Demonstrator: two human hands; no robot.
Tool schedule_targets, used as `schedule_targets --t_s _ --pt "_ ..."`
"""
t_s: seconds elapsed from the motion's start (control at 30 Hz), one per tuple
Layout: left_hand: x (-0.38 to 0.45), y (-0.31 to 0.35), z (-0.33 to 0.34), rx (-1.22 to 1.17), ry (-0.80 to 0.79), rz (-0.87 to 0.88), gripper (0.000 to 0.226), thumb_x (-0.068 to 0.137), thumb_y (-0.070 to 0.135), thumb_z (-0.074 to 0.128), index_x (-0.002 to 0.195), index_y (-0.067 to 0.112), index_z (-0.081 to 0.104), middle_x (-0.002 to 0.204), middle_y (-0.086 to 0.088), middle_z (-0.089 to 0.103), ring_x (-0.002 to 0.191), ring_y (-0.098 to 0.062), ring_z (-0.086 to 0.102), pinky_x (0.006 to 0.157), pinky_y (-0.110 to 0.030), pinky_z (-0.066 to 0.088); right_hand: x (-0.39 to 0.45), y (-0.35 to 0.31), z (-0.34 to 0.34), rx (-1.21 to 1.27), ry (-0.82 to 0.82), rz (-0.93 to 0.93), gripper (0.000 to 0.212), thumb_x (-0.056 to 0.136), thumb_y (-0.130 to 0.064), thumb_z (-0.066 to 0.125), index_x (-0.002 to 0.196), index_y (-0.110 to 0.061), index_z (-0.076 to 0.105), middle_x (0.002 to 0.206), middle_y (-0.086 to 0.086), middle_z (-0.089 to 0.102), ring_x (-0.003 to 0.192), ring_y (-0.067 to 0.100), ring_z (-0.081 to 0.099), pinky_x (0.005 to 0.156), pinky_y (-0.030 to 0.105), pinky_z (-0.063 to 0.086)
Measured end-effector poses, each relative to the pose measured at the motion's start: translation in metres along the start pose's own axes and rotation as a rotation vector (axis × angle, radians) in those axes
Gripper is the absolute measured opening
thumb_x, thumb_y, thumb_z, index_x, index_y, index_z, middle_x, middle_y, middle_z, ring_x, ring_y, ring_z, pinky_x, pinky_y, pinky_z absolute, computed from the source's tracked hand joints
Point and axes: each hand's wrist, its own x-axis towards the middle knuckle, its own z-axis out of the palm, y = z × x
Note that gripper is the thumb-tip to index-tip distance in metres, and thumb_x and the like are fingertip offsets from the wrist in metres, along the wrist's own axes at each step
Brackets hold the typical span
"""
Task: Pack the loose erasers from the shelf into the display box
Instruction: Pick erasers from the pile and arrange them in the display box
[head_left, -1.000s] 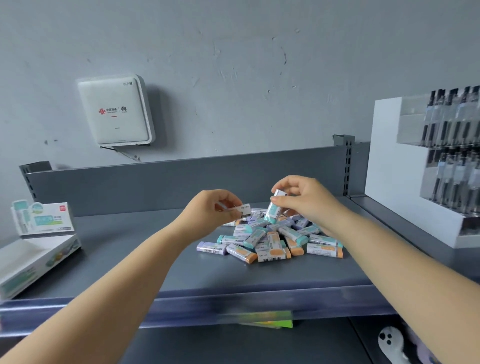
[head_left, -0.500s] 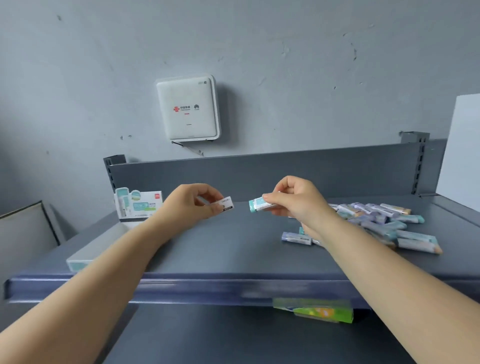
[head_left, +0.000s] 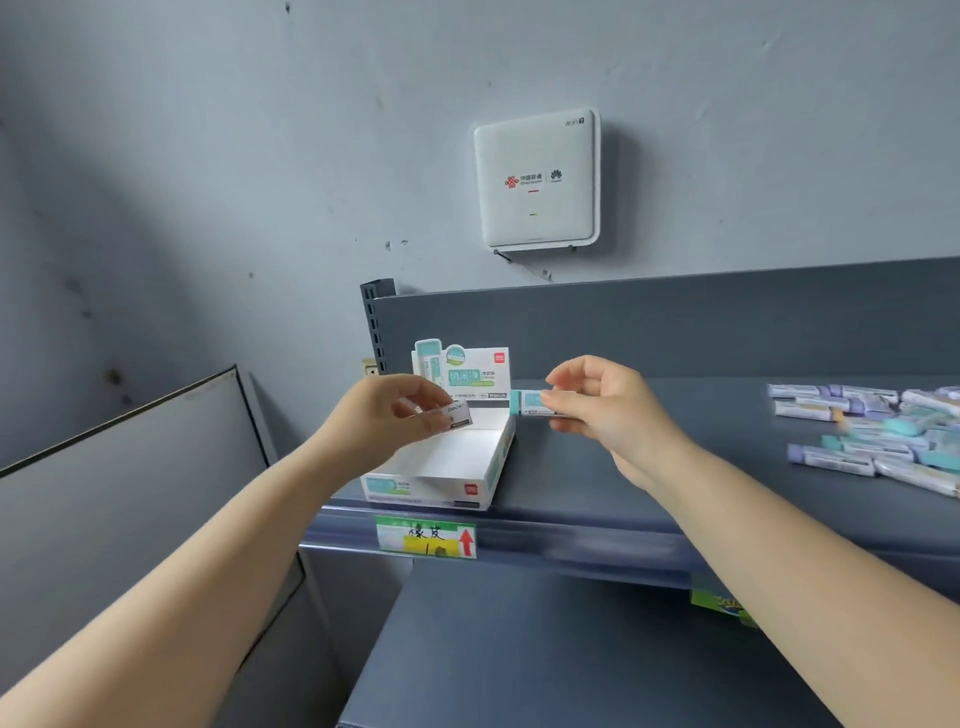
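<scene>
We are holding one eraser in each hand, above the left end of the shelf (head_left: 597, 499). Our left hand (head_left: 387, 415) is pinching a white-sleeved eraser (head_left: 457, 415) between thumb and fingers (head_left: 415, 402), right over the open tray of the display box (head_left: 441, 467). Our right hand (head_left: 608, 410) is gripping a teal-tipped eraser (head_left: 530, 404) by one end, so that its free end is pointing left toward the box. This eraser is hanging just beside the box's right wall, in front of the upright printed card at the back.

We are keeping both erasers flat, with the long side lying across the box, probably because the tray is shallow and they must lie side by side in it. Holding each one near an end is leaving the other end free to go in first.

The tray is looking white and bare inside, so we judge the packing is only starting. The pile of loose erasers (head_left: 872, 431) is lying well apart on the right side of the same shelf, in purple, teal and white sleeves.

The box is sitting at the front edge of the shelf, above a green price label (head_left: 426, 535), so a hard push could slide it. On the wall behind, a white wifi unit (head_left: 537, 179) is hanging.
</scene>
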Motion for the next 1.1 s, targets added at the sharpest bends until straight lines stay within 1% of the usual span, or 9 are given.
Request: schedule_targets --t_s 0.1,0.27,0.37,0.47,0.53,0.67,0.8,0.93,1.1 --pt "0.003 -0.018 -0.008 0.025 0.017 -0.016 0.012 0.083 0.02 0.065 0.095 0.021 0.067 0.075 0.015 0.06 0.064 -0.003 0.052 0.055 -0.011 0.039 0.012 0.003 0.018 -0.03 -0.045 -0.001 0.014 0.083 -0.001 0.062 0.076 -0.012 0.062 0.083 0.003 0.065 0.075 0.015 0.063 0.063 0.018 0.055" --pt "0.017 -0.042 -0.016 0.034 0.067 -0.028 0.009 0.082 0.02 0.068 0.09 0.023 0.069 0.07 0.015 0.06 0.057 -0.002 0.049 0.045 -0.003 0.034 0.036 0.009 0.04 -0.092 -0.074 -0.012 0.014 0.081 -0.003 0.065 0.071 -0.014 0.063 0.085 0.003 0.066 0.073 0.014 0.062 0.062 0.019 0.054" --pt "0.03 -0.051 -0.017 0.075 0.075 -0.034 0.01 0.081 0.022 0.069 0.091 0.023 0.07 0.072 0.012 0.062 0.06 -0.004 0.051 0.047 -0.003 0.035 0.05 0.009 0.048 -0.121 -0.086 -0.034 0.015 0.08 -0.004 0.067 0.069 -0.014 0.064 0.082 0.003 0.065 0.071 0.013 0.061 0.057 0.015 0.053" --pt "0.041 -0.057 -0.017 0.121 0.06 0.009 0.011 0.081 0.021 0.068 0.092 0.022 0.07 0.073 0.015 0.061 0.062 -0.005 0.051 0.051 -0.006 0.036 0.061 0.008 0.055 -0.175 -0.084 -0.075 0.014 0.079 -0.007 0.068 0.068 -0.016 0.065 0.088 0.008 0.068 0.075 0.017 0.063 0.059 0.017 0.055" --pt "0.047 -0.061 -0.017 0.128 0.058 0.04 0.012 0.08 0.019 0.069 0.092 0.022 0.07 0.072 0.018 0.059 0.062 -0.006 0.05 0.054 -0.009 0.037 0.066 0.007 0.058 -0.224 -0.064 -0.101 0.014 0.078 -0.009 0.069 0.067 -0.017 0.065 0.09 0.01 0.068 0.078 0.022 0.066 0.064 0.023 0.057" --pt "0.058 -0.071 -0.019 0.115 0.039 0.084 0.014 0.079 0.018 0.07 0.093 0.021 0.07 0.072 0.019 0.059 0.061 -0.005 0.05 0.053 -0.006 0.037 0.071 0.008 0.065 -0.277 -0.029 -0.119 0.013 0.077 -0.011 0.071 0.067 -0.017 0.066 0.088 0.008 0.07 0.085 0.028 0.068 0.065 0.027 0.058" --pt "0.068 -0.081 -0.02 0.08 -0.01 0.129 0.015 0.079 0.018 0.07 0.093 0.023 0.069 0.071 0.022 0.056 0.058 -0.003 0.05 0.055 -0.008 0.037 0.073 0.011 0.073 -0.326 0.008 -0.098 0.014 0.076 -0.012 0.071 0.066 -0.019 0.066 0.085 0.005 0.071 0.078 0.022 0.066 0.067 0.03 0.056" --pt "0.077 -0.086 -0.02 0.053 -0.066 0.244 0.016 0.08 0.02 0.07 0.096 0.02 0.071 0.072 0.022 0.055 0.061 0.011 0.05 0.056 -0.004 0.037 0.074 0.004 0.08 -0.303 0.106 -0.107 0.01 0.076 -0.011 0.071 0.069 -0.017 0.068 0.082 0.01 0.072 0.073 0.018 0.064 0.064 0.024 0.055" --pt "0.083 -0.093 -0.013 0.05 -0.135 0.37 0.019 0.08 0.023 0.069 0.099 0.022 0.07 0.075 0.023 0.054 0.064 0.011 0.049 0.058 -0.002 0.036 0.067 0.001 0.086 -0.278 0.21 -0.134 0.013 0.077 -0.01 0.069 0.068 -0.018 0.067 0.083 0.012 0.072 0.077 0.018 0.065 0.068 0.026 0.055"
